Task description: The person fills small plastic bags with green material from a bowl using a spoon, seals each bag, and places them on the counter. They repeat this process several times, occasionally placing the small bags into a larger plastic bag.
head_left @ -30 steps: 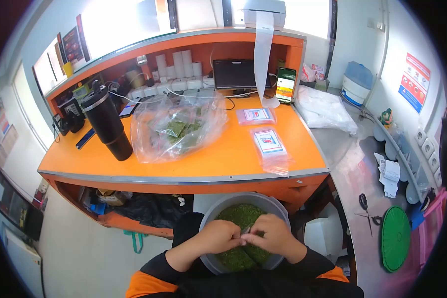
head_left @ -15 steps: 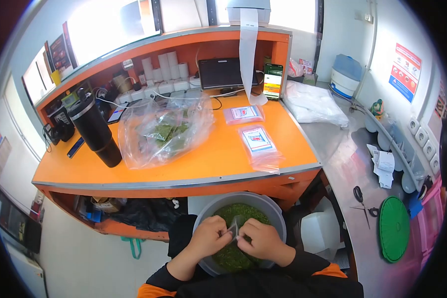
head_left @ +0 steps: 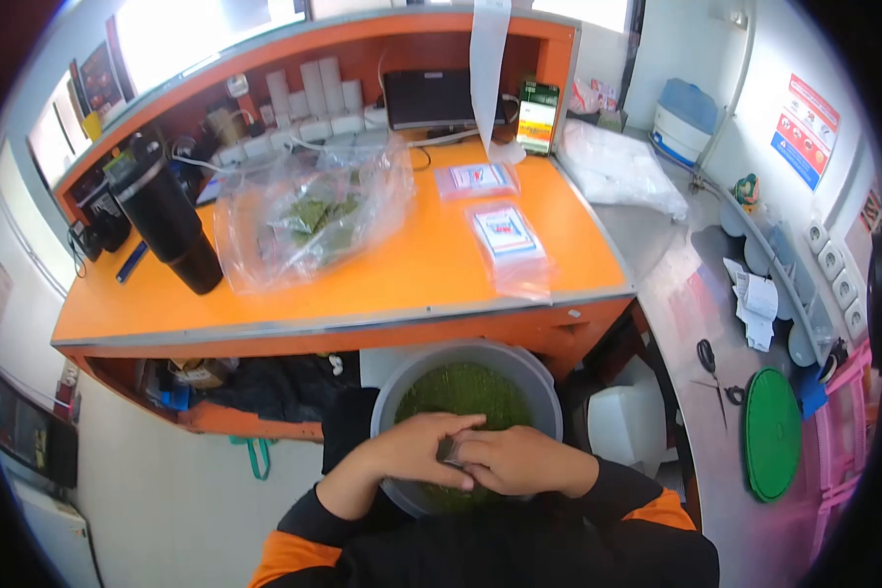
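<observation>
Over a grey tub [head_left: 382, 392] of chopped green leaves [head_left: 461, 390], my two hands meet around a small clear plastic bag [head_left: 448, 451] with something dark green in it. My left hand [head_left: 416, 453] curves around the bag's side, its index finger and thumb reaching toward the other hand. My right hand [head_left: 519, 461] has its fingers folded together against the bag. Most of the bag is hidden behind the fingers. On the orange desk [head_left: 363, 314] ahead, a large clear bag [head_left: 255, 235] contains small filled packets [head_left: 314, 214]. Two stacks of printed zip bags [head_left: 508, 245] lie to its right.
A black tumbler [head_left: 171, 220] stands at the desk's left. Behind are a monitor [head_left: 431, 100], a phone [head_left: 536, 122] and a hanging paper strip [head_left: 487, 78]. The right counter holds scissors [head_left: 708, 358], a green lid [head_left: 772, 436] and receipts [head_left: 757, 304].
My hands have moved from pinching the small bag upright with the fingertips to closing around it, fingers overlapping. The view has tilted down slightly.
</observation>
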The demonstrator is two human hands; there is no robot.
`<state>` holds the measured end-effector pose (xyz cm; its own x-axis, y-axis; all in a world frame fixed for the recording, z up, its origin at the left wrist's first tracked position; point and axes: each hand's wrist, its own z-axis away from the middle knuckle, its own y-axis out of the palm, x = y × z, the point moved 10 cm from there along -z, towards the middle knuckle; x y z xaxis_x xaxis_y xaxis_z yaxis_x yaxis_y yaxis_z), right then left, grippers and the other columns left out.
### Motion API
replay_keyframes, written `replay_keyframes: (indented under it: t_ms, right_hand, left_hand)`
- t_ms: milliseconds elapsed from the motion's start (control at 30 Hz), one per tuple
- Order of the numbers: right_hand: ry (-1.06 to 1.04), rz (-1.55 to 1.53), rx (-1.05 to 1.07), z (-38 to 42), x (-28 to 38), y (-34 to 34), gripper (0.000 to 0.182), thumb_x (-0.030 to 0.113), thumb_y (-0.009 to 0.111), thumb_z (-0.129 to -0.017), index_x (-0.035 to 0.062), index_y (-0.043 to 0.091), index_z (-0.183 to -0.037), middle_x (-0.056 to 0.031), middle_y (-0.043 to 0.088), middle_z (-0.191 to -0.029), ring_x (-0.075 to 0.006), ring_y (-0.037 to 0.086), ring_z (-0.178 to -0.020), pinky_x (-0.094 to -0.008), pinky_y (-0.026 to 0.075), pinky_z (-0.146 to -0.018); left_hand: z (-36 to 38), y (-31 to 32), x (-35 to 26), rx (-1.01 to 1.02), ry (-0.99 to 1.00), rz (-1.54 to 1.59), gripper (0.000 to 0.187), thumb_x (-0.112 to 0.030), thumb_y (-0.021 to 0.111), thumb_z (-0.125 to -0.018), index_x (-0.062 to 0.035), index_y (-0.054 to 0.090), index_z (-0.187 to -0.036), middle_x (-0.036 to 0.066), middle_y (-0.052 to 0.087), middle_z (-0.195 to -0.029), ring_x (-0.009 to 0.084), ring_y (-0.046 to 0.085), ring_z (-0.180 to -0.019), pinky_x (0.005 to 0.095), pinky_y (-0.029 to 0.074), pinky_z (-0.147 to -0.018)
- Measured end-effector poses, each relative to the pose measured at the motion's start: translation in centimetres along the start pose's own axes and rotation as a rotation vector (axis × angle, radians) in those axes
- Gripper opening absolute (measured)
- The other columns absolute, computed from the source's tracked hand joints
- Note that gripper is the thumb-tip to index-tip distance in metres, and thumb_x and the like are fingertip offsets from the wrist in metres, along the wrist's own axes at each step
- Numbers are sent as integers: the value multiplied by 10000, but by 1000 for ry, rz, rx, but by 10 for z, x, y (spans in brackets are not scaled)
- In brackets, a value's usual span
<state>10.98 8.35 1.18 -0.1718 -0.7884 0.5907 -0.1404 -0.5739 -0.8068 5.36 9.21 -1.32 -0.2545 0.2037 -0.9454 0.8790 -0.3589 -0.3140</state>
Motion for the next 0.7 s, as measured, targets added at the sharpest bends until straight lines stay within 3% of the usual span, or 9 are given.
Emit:
replay_keyframes:
  t_ms: [33, 133, 167, 233, 267, 300, 400, 567, 700]
  right_hand:
    - [-19, -10, -12, 0, 3, 1, 142, 156, 540, -822, 68, 562, -931, -149, 604, -1009, -322, 625, -707, -409, 515, -604]
    - [-89, -207, -256, 7, 0, -25, 306, 95, 589, -797, 103, 581, -1103, -144, 556, -1183, -298, 633, -718, -363, 521, -622]
    - [-165, -306, -397, 11, -2, -44, 405, 54, 611, -780, 113, 566, -1179, -128, 548, -1222, -265, 635, -737, -327, 517, -627]
    - [100, -393, -546, 19, -43, -48, 224, 103, 635, -784, 66, 619, -1004, -144, 584, -1090, -250, 628, -802, -334, 506, -649]
    - [187, -146, -412, 11, -51, -31, 204, 151, 640, -786, 53, 613, -962, -147, 590, -1052, -268, 628, -798, -353, 506, -654]
    - [253, 102, -271, 6, -61, -9, 211, 200, 645, -789, 40, 607, -920, -150, 595, -1015, -287, 627, -794, -372, 505, -659]
    - [401, 253, 102, 9, -94, 58, 254, 264, 634, -792, 28, 593, -877, -152, 616, -954, -327, 623, -776, -418, 500, -658]
    - [455, 192, 203, 7, -106, 84, 258, 236, 612, -800, 15, 524, -901, -172, 605, -778, -366, 604, -721, -460, 473, -625]
    - [416, 132, 172, -11, -84, 85, 250, 172, 559, -819, -2, 495, -986, -198, 615, -749, -388, 613, -707, -477, 476, -630]
  left_hand:
    - [-1, 2, 3, 93, -33, -198, 521, -231, 779, -656, -27, 604, -1101, 107, 629, -1003, 195, 595, -943, 324, 464, -804]
    - [7, -10, 23, 39, -47, 249, 498, -128, 750, -637, -33, 573, -1093, 44, 592, -949, 157, 575, -843, 289, 464, -767]
    - [13, -26, 20, -66, 37, 166, 552, -146, 765, -629, -44, 543, -1124, 20, 557, -969, 143, 551, -898, 292, 451, -807]
    - [25, -40, 23, -162, 15, 375, 693, -176, 790, -608, -33, 462, -1200, 18, 479, -991, 142, 509, -961, 316, 420, -878]
    - [30, -45, 17, -197, 73, 469, 694, -102, 764, -605, -56, 445, -1220, -3, 424, -958, 116, 443, -915, 284, 371, -902]
    - [35, -49, 20, -262, 51, 540, 770, -152, 781, -561, -61, 424, -1237, -14, 406, -940, 101, 413, -894, 266, 366, -871]
    - [49, -55, 22, -342, 55, 538, 928, -341, 801, -509, -3, 377, -1262, 18, 391, -973, 113, 387, -870, 261, 360, -788]
    - [58, -64, 25, -388, 52, 491, 908, -357, 791, -514, 0, 384, -1243, 14, 393, -964, 114, 376, -859, 248, 319, -738]
    - [55, -65, 20, -473, 43, 471, 721, -225, 770, -584, -37, 435, -1195, -11, 427, -934, 98, 409, -873, 239, 338, -797]
